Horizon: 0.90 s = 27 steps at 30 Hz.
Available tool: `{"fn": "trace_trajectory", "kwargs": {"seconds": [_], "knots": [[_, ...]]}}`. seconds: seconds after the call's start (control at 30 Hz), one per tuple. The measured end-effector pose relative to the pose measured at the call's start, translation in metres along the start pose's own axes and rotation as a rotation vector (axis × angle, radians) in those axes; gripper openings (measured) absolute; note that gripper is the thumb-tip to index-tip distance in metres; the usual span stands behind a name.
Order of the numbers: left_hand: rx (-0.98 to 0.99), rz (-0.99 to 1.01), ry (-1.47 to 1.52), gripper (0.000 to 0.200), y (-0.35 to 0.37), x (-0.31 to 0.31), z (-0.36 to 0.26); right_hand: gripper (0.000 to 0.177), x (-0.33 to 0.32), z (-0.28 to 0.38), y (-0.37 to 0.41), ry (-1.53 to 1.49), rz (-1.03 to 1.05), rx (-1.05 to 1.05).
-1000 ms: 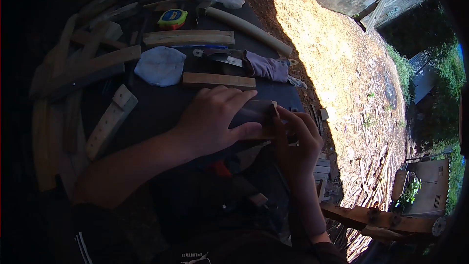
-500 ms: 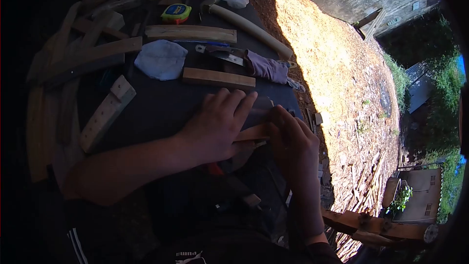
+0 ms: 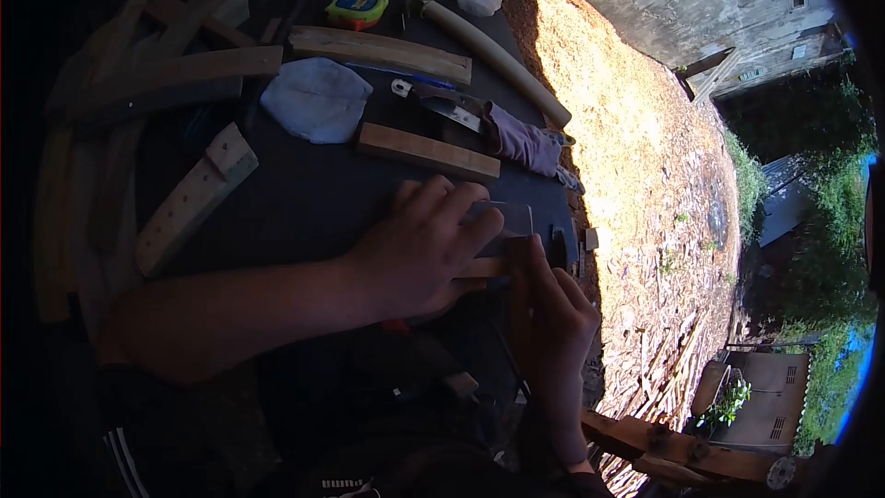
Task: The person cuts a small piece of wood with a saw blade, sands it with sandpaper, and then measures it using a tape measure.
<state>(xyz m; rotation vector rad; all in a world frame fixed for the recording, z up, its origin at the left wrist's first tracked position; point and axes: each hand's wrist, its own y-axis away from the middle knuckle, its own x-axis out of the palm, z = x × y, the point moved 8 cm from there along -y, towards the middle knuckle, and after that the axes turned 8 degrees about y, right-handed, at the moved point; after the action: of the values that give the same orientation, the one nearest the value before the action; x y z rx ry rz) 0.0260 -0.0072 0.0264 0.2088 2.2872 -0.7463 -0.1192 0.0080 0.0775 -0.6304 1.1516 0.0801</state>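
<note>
A pale wooden piece (image 3: 483, 267) lies between my two hands near the dark work surface's front edge. My left hand (image 3: 419, 244) is closed over it, fingers bent and pressed on a flat grey piece (image 3: 513, 218) with a straight edge. My right hand (image 3: 553, 309) pinches the right end of the wood, with a fingertip against the flat piece. Just beyond the hands lies a wooden block (image 3: 429, 150). Behind that are a knife-like metal tool (image 3: 452, 111) and a purple cloth bundle (image 3: 524, 138).
On the dark surface (image 3: 304, 198) lie a whitish cloth (image 3: 318, 100), a tape measure (image 3: 357, 7), a long wooden strip (image 3: 383, 51), a rod (image 3: 498, 60) and a notched wooden piece (image 3: 198, 198). Several planks (image 3: 184, 69) are stacked left. Wood shavings (image 3: 636, 148) cover the ground at right.
The view has shifted slightly. My left fingers have moved over the flat grey piece, more of which now shows. My right hand sits a little lower, still at the wood's right end.
</note>
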Motion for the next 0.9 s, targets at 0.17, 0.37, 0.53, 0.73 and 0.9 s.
{"fn": "trace_trajectory", "kwargs": {"seconds": [0.17, 0.37, 0.53, 0.73, 0.9], "knots": [[0.05, 0.029, 0.001, 0.064, -0.008, -0.001, -0.001, 0.047, 0.025, -0.012, -0.031, 0.043, -0.005, -0.022], [0.069, 0.022, -0.045, 0.062, -0.006, -0.003, -0.001, 0.039, 0.003, 0.005, 0.001, 0.116, 0.028, -0.004], [0.081, 0.016, -0.013, 0.061, -0.008, -0.002, 0.0, 0.045, 0.026, -0.013, -0.035, 0.053, 0.008, -0.029], [0.069, 0.026, -0.029, 0.061, -0.008, -0.002, -0.003, 0.039, 0.008, 0.0, 0.003, 0.066, -0.034, 0.011], [0.076, 0.024, -0.006, 0.057, -0.008, -0.001, -0.003, 0.043, 0.023, -0.013, -0.031, 0.022, 0.013, 0.022]]}}
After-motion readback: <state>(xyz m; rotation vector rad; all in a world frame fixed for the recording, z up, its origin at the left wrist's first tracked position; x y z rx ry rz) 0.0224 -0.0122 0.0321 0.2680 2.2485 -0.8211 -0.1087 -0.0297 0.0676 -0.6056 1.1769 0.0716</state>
